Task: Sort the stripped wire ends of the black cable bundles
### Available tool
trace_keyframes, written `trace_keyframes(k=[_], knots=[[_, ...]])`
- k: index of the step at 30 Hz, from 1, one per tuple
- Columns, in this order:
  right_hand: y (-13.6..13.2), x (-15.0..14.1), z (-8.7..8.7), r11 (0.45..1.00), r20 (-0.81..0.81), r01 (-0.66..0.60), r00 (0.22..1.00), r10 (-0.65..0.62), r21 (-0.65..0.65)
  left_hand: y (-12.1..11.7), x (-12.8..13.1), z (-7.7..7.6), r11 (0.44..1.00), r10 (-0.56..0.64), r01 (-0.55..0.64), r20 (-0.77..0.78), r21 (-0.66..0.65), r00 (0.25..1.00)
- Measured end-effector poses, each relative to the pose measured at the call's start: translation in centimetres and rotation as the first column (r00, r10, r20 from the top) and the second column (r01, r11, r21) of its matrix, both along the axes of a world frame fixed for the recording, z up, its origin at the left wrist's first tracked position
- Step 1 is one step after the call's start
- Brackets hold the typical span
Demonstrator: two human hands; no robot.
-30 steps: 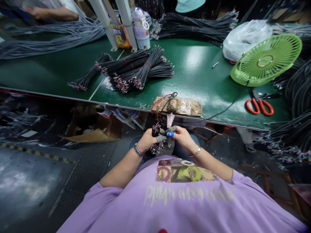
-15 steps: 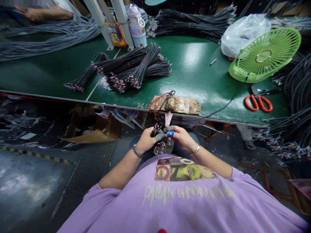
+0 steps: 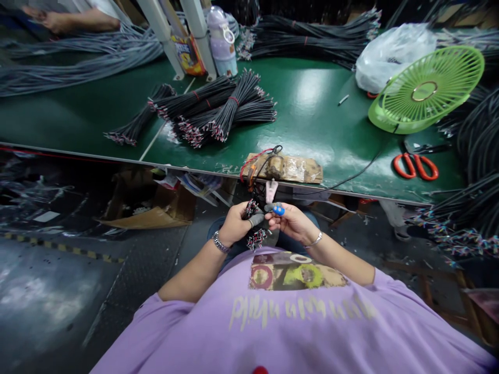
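Note:
My left hand [image 3: 238,223] is closed around a bundle of short black cables [image 3: 257,238], whose stripped red and white wire ends stick out above and below the fingers. Grey covers sit on some fingertips. Close beside it, my right hand [image 3: 287,220] has thumb and forefinger pinched together, with a blue wrap on one finger; whatever is between them is too small to make out. Just beyond the hands, a pale pink clip-like piece [image 3: 271,191] hangs at the bench edge below a taped wooden block [image 3: 288,167] with red and black wires.
On the green bench [image 3: 312,119] lie tied black cable bundles [image 3: 218,106], orange-handled scissors [image 3: 415,165], a green fan [image 3: 424,91], a plastic bag [image 3: 393,54] and a purple bottle [image 3: 222,41]. Another person's hand [image 3: 56,22] is at the far left. A cardboard box [image 3: 156,213] stands below the bench.
My right hand has drawn slightly away from the left, and its fingers have shifted their pose. My left hand keeps its hold on the cables.

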State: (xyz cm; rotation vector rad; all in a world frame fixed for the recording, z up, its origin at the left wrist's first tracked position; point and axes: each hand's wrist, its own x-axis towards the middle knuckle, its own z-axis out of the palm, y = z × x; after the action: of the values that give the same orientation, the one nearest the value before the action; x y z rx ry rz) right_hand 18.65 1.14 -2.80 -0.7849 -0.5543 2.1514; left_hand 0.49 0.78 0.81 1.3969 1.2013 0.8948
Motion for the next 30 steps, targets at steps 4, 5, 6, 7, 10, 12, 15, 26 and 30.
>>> trace_keyframes(k=[4, 5, 6, 7, 10, 12, 15, 26, 30], knots=[[0.0, -0.1, -0.1, 1.0, 0.004, 0.003, 1.0, -0.002, -0.023, 0.0, -0.2, -0.3, 0.999, -0.021, 0.021, 0.011, -0.029, 1.0], [0.0, -0.1, -0.1, 1.0, 0.004, 0.002, 1.0, -0.002, -0.03, -0.1, -0.2, -0.4, 0.999, -0.022, 0.022, 0.012, -0.033, 1.0], [0.0, -0.1, -0.1, 0.999, 0.002, 0.001, 1.0, -0.001, -0.037, -0.1, -0.2, -0.4, 0.999, -0.022, 0.022, 0.014, -0.035, 1.0], [0.0, -0.1, -0.1, 0.999, -0.003, 0.0, 1.0, 0.0, -0.043, -0.1, -0.2, -0.4, 0.999, -0.021, 0.022, 0.017, -0.036, 1.0], [-0.1, -0.1, -0.2, 0.998, -0.04, -0.011, 0.999, 0.008, -0.058, -0.1, -0.1, -0.4, 0.999, -0.015, 0.016, 0.026, -0.036, 1.0], [-0.2, -0.1, -0.3, 0.998, -0.073, -0.016, 0.997, 0.011, -0.069, -0.1, -0.2, -0.4, 0.999, -0.013, 0.014, 0.036, -0.038, 0.999], [-0.5, -0.3, -0.7, 0.996, -0.116, -0.013, 0.993, 0.003, -0.083, -0.1, -0.2, -0.5, 0.999, -0.012, 0.014, 0.062, -0.047, 0.998], [-0.6, -0.6, -1.0, 0.999, -0.16, 0.029, 0.987, -0.035, -0.044, -0.1, 0.0, -0.4, 0.997, 0.012, -0.002, 0.122, -0.081, 0.992], [-0.6, -0.7, -0.7, 0.998, -0.131, 0.036, 0.99, -0.041, -0.046, -0.1, -0.1, -0.5, 0.996, 0.007, 0.005, 0.126, -0.092, 0.992]])
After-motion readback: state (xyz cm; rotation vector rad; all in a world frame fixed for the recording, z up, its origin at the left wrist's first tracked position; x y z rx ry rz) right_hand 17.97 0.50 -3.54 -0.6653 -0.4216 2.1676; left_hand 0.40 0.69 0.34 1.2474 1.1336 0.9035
